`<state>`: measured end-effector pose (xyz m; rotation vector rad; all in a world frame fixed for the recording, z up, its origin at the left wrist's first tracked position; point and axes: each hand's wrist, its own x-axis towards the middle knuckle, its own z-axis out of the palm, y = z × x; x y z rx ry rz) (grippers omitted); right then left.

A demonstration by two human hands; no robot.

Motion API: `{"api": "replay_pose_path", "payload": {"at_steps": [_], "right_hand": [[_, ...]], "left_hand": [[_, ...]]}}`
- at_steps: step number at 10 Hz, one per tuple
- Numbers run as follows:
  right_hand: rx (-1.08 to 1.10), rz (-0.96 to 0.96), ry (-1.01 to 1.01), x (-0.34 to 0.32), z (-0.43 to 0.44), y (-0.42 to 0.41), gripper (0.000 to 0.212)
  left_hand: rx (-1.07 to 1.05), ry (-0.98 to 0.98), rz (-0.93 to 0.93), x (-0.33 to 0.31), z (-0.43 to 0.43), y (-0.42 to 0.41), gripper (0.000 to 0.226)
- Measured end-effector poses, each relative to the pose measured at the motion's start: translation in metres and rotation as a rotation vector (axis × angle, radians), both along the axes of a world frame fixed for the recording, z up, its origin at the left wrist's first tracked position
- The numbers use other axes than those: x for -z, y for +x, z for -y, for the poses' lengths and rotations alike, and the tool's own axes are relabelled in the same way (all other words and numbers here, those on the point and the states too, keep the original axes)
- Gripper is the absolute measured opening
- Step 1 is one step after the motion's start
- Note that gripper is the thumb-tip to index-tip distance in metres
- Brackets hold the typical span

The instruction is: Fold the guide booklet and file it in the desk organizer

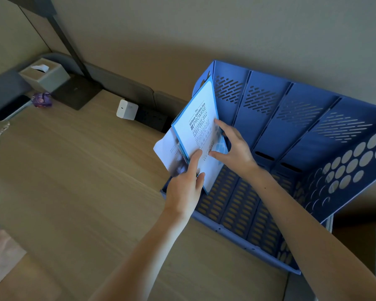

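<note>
The guide booklet (pixel 201 124), white with a blue border and dark print, stands tilted in the leftmost slot of the blue desk organizer (pixel 291 135). A loose inner page sticks out to its left, outside the organizer's wall. My left hand (pixel 186 187) grips the booklet's lower edge, index finger stretched up its cover. My right hand (pixel 232 146) pinches the booklet's right edge with thumb and fingers. The booklet's bottom end is hidden behind my left hand.
The organizer has several slots with slotted walls and stands against the wall on a wooden desk (pixel 74 181). Farther left are a white charger (pixel 127 109) in a power strip, a lamp base (pixel 76 94), a tissue box (pixel 44 76), a purple packet (pixel 42 99) and a phone (pixel 11 109).
</note>
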<state>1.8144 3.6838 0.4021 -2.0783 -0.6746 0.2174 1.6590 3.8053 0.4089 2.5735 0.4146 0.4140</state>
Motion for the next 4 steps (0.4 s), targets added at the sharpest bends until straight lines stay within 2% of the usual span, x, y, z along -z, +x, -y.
{"api": "replay_pose_path", "payload": {"at_steps": [4], "right_hand": [[0.124, 0.066, 0.014, -0.031, 0.035, -0.032, 0.084]], "left_hand": [[0.075, -0.112, 0.018, -0.040, 0.002, -0.027, 0.051]]}}
